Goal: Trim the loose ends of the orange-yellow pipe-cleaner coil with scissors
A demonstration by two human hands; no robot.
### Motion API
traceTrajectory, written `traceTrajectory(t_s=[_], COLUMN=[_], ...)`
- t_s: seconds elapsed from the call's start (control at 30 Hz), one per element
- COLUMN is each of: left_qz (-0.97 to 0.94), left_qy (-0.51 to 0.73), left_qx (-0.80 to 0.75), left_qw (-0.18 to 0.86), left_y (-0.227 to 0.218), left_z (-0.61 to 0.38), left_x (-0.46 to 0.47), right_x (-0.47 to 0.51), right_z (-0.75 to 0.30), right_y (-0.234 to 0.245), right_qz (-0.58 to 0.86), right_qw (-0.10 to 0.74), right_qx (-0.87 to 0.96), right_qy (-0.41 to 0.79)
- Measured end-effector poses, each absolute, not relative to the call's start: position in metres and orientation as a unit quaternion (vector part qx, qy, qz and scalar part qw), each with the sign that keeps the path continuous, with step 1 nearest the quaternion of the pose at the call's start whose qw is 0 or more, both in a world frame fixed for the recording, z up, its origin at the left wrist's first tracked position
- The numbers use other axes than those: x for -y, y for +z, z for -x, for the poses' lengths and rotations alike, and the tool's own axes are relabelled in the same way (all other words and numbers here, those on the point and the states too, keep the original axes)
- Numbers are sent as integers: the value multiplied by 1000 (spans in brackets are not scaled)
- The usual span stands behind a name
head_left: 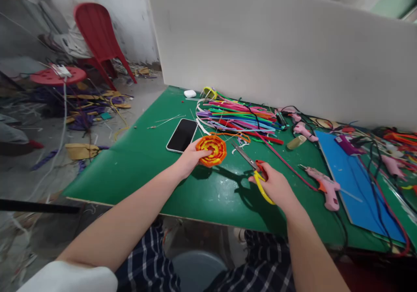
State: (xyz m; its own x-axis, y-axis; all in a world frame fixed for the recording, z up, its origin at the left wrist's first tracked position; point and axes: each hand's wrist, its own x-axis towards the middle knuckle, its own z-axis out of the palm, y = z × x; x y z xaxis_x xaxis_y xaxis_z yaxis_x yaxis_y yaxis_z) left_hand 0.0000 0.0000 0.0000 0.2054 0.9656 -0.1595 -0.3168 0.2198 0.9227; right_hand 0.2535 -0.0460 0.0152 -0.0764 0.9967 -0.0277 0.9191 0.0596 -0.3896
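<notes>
My left hand [190, 158] grips the near left edge of a round woven orange-and-yellow disc [212, 149], held just above the green table [137, 162]. An orange strip trails from the disc toward the pile of coloured strips [241, 117] behind it. My right hand [275, 187] holds scissors [252, 166] by their yellow-and-red handles, the blades pointing up-left toward the disc and slightly apart from it.
A black phone [182, 135] lies left of the disc. A pink glue gun [322, 185], a blue board [355, 183], more glue guns and cables crowd the right. A white panel [276, 44] backs the table. Red chair [97, 36] and floor scraps at left.
</notes>
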Motion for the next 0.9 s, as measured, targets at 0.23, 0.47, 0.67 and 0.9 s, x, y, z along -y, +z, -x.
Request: traceTrajectory(t_s=[0.23, 0.47, 0.67, 0.9], left_qz=[-391, -386, -378, -384], left_qy=[474, 468, 464, 453], left_qx=[-402, -387, -391, -390], left_qw=[679, 695, 699, 703], left_y=[0, -3, -3, -6], left_z=[-1, -1, -2, -2], left_x=[1, 0, 1, 0], right_x=[45, 45, 44, 45], right_z=[-245, -242, -241, -241], right_y=[10, 4, 3, 2], right_qz=[682, 682, 680, 674], right_qw=[134, 125, 117, 113], right_qx=[711, 713, 717, 723], right_qy=[108, 105, 101, 102])
